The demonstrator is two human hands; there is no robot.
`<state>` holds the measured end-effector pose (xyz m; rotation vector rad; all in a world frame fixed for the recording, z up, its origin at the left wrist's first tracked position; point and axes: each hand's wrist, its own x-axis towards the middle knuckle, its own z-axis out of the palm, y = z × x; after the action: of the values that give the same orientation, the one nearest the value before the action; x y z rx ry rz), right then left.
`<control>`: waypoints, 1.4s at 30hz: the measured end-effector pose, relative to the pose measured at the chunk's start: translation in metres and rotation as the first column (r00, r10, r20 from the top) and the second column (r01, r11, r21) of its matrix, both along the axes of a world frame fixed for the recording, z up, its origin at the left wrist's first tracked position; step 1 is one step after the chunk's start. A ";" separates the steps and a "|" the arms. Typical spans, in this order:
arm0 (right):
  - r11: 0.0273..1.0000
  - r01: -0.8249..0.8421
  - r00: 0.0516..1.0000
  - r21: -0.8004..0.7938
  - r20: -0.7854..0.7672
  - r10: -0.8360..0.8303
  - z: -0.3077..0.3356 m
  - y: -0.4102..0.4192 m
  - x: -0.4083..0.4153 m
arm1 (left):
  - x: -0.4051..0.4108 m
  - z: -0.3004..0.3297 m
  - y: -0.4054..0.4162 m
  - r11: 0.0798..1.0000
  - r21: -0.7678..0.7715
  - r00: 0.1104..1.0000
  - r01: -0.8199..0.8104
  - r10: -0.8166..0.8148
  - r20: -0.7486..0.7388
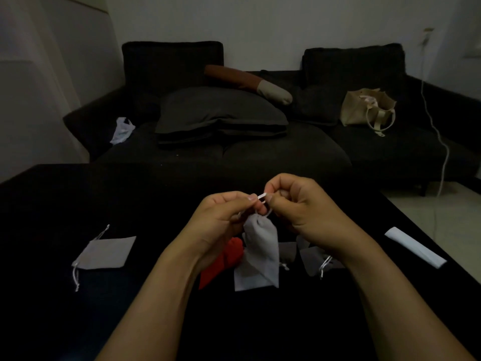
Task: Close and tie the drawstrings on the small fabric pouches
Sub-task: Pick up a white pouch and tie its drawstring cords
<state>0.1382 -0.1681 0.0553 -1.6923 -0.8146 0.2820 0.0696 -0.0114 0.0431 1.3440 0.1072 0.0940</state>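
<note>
Held up above the dark worktop (78,194), between both hands: small grey pouch (260,241), soft fabric, neck already gathered. Left hand (221,217) and right hand (299,207) each pinched shut on the thin white drawstring (262,196), stretched short between fingertips, probably for making the knot. Flat grey pouch (106,252) lying well apart at left.

Room was dimly lit: dark sofa (260,142) set against pale wall (260,27), piled with grey cushions (221,113) and beige tote bag (364,108), white cable (437,131) hung down to tiled floor (442,214) at right.
</note>
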 end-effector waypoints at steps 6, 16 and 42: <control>0.999 0.012 1.000 -0.030 -0.005 -0.012 0.004 -0.003 -0.002 | -0.003 0.003 -0.004 0.990 -0.126 0.996 -0.067 0.060 -0.061; 0.999 -0.039 0.993 0.025 -0.108 0.042 0.004 -0.005 -0.001 | -0.002 0.002 0.000 0.958 -0.274 0.996 -0.082 0.066 -0.067; 0.990 0.135 0.978 0.034 0.156 -0.139 0.012 -0.015 -0.001 | -0.005 -0.004 -0.006 0.984 0.177 0.984 -0.005 -0.027 0.179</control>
<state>0.1376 -0.1827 0.0673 -1.7554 -0.8097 0.0433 0.0641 -0.0171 0.0396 1.5063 -0.0632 0.2197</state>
